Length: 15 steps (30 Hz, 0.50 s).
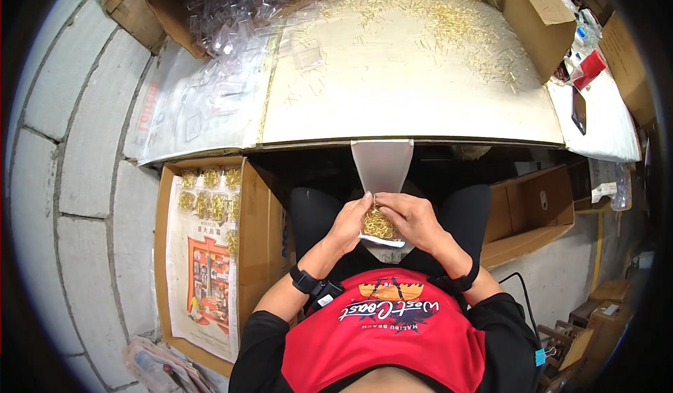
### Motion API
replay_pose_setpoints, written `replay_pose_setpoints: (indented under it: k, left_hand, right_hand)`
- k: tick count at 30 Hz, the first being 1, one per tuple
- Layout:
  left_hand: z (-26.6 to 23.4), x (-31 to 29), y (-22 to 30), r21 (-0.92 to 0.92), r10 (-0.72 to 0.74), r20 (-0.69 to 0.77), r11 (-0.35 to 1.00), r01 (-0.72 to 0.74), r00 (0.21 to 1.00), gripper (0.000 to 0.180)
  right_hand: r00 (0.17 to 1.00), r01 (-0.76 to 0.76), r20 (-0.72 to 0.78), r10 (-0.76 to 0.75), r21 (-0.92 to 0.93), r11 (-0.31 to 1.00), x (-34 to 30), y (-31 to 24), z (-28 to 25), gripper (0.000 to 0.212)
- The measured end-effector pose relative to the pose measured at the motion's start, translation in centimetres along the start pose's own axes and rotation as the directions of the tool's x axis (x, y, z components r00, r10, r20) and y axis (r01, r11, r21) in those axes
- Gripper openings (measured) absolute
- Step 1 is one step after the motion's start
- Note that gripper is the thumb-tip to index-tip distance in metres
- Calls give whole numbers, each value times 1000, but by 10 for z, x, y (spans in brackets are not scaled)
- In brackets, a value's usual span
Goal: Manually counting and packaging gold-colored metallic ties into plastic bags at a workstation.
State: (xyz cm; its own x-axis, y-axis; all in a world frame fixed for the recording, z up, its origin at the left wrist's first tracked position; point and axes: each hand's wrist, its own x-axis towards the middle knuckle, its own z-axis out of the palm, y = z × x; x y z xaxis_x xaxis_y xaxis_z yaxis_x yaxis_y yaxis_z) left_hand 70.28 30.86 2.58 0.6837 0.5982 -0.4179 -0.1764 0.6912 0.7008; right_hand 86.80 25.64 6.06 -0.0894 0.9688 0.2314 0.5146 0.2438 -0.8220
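In front of my lap is a small clear plastic box point(381, 228) packed with small gold-coloured metal pieces. My left hand point(348, 225) closes on its left side, while the fingers of my right hand point(416, 219) grip its upper right edge. The fingertips of both hands meet near the top of the box. A whitish edge shows along its lower end. Just beyond my hands, a white chute-like piece point(382, 163) slopes down from the table edge toward them.
Loose gold pieces point(456, 25) lie scattered across the pale table point(413, 106). Empty clear boxes point(242, 15) fill a carton at the back left. To my left, filled boxes point(210, 200) stand in a cardboard carton point(261, 239). Another carton point(531, 211) sits at right, below a phone point(579, 111).
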Motion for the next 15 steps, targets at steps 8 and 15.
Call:
replay_pose_setpoints:
  k: [8, 15]
  left_hand:
    - [-6, 4, 3, -140, 112, -132, 982, -130, 985, 41]
    - [-10, -14, 20, -113, 146, -157, 980, -165, 977, 38]
  right_hand:
    - [957, 265, 224, -185, -410, 873, 4, -30, 1, 54]
    - [964, 231, 239, -119, -522, 821, 8, -49, 13, 58]
